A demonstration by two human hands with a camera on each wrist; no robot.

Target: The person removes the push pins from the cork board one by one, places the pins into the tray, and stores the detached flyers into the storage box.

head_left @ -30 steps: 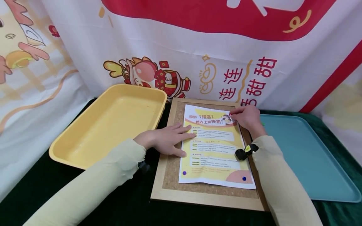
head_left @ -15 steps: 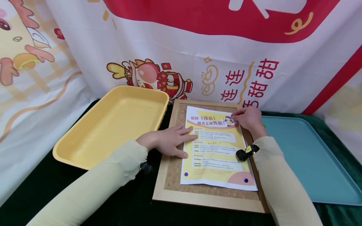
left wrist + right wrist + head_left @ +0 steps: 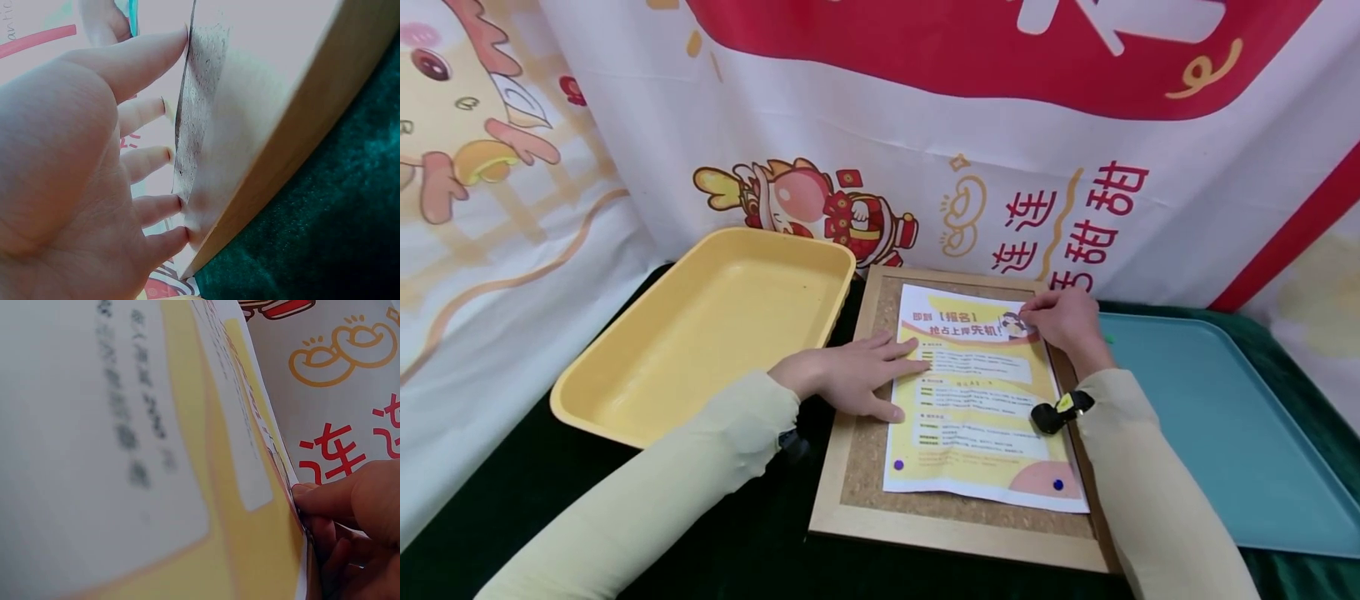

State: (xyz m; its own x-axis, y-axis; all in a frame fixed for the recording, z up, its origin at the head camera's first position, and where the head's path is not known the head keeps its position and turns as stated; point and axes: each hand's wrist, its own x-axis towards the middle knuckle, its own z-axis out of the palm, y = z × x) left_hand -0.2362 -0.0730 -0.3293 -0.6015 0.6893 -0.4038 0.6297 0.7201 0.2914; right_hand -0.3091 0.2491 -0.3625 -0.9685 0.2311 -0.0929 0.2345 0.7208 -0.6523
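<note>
A printed yellow-and-white sheet [image 3: 973, 417] lies on a wood-framed cork board [image 3: 868, 450]. Near its bottom corners sit a purple pin [image 3: 898, 465] and a dark blue pin [image 3: 1058, 484]. The left hand [image 3: 857, 375] rests spread over the sheet's left edge and the board; in the left wrist view that hand [image 3: 94, 162] has its fingers extended. At the sheet's upper right corner, the right hand [image 3: 1067, 325] pinches something small, mostly hidden by the fingertips. The right wrist view shows the right hand [image 3: 356, 519] with thumb at the sheet's edge and other fingers curled.
A yellow tray [image 3: 700, 333] stands left of the board. To the right lies a blue-green tray [image 3: 1210, 433], with a small green thing near its left edge. A printed cloth [image 3: 850, 108] hangs behind, and dark green fabric [image 3: 730, 533] covers the table.
The head view has shifted slightly, moving the scene a little right and down. Both hands keep nearly the same places on the board. A red speck seen earlier at the right fingertips is now hardly visible.
</note>
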